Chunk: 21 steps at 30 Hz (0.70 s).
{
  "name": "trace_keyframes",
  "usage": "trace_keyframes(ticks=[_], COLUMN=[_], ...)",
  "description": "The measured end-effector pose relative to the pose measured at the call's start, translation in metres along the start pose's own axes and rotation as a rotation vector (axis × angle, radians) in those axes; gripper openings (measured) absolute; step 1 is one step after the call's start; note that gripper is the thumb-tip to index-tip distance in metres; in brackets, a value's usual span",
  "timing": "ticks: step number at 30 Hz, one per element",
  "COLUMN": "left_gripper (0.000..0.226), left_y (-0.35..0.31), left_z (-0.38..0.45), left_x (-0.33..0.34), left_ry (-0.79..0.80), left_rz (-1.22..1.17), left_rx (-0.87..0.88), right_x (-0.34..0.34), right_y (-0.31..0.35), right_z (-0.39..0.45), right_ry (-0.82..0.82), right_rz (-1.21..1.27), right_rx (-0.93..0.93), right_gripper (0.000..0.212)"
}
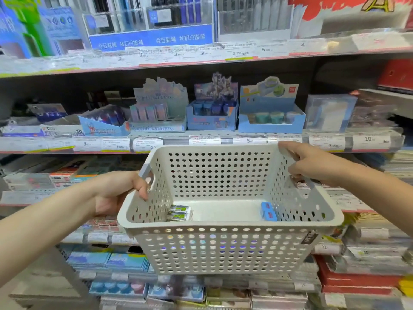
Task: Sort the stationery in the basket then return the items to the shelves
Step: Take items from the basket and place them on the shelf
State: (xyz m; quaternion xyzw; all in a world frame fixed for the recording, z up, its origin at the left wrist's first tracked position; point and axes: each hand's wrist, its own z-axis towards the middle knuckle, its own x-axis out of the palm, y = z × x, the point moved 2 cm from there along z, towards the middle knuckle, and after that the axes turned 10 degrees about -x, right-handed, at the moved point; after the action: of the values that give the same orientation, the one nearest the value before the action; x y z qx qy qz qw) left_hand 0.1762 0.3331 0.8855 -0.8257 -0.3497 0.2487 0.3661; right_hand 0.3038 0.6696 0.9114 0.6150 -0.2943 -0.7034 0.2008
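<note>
The left hand [116, 193] grips the basket [223, 227] by its left handle, fingers curled over the rim. The right hand [312, 164] pinches the far right rim, forefinger stretched along it. Between the hands, on the basket floor, little is left: green-labelled packs [180, 213] by the left wall and blue erasers [268, 211], probably two, by the right. Most sorting seems done. Beyond the grip, a shelf [201, 139] of display boxes [212, 113] stands unobstructed.
</note>
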Motion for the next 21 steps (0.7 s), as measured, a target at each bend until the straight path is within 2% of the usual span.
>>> trace_keyframes(ticks=[3, 6, 8, 10, 12, 14, 16, 18, 21], left_gripper=[0.089, 0.081, 0.088, 0.095, 0.090, 0.086, 0.094, 0.099, 0.096], left_y=[0.000, 0.000, 0.002, 0.005, 0.005, 0.003, 0.001, 0.001, 0.001], left_z=[0.004, 0.007, 0.010, 0.013, 0.015, 0.014, 0.012, 0.013, 0.015], left_x=[-0.016, -0.028, -0.038, -0.048, -0.054, -0.057, -0.057, -0.057, -0.058], left_ry=[0.037, 0.059, 0.048, 0.022, 0.029, 0.023, -0.006, -0.013, -0.018], left_rz=[0.023, 0.014, 0.025, 0.046, 0.048, 0.042, 0.058, 0.051, 0.045], left_rx=[0.019, 0.035, 0.044, 0.046, 0.039, 0.052, 0.059, 0.050, 0.040], right_x=[0.013, 0.022, 0.032, 0.042, 0.051, 0.063, 0.078, 0.096, 0.121], right_y=[0.007, 0.011, 0.020, 0.033, 0.054, 0.070, 0.079, 0.077, 0.066], right_z=[0.008, 0.018, 0.022, 0.022, 0.021, 0.027, 0.041, 0.061, 0.086], right_ry=[-0.008, -0.032, -0.085, -0.177, -0.203, -0.008, 0.290, 0.546, 0.748], right_rz=[-0.019, -0.145, -0.296, -0.515, -0.665, -0.755, -0.831, -0.916, -1.045], right_rx=[0.026, 0.029, 0.013, -0.086, -0.254, -0.294, -0.218, -0.144, -0.063], right_gripper=[0.056, 0.064, 0.061, 0.056, 0.036, 0.015, 0.004, 0.008, 0.013])
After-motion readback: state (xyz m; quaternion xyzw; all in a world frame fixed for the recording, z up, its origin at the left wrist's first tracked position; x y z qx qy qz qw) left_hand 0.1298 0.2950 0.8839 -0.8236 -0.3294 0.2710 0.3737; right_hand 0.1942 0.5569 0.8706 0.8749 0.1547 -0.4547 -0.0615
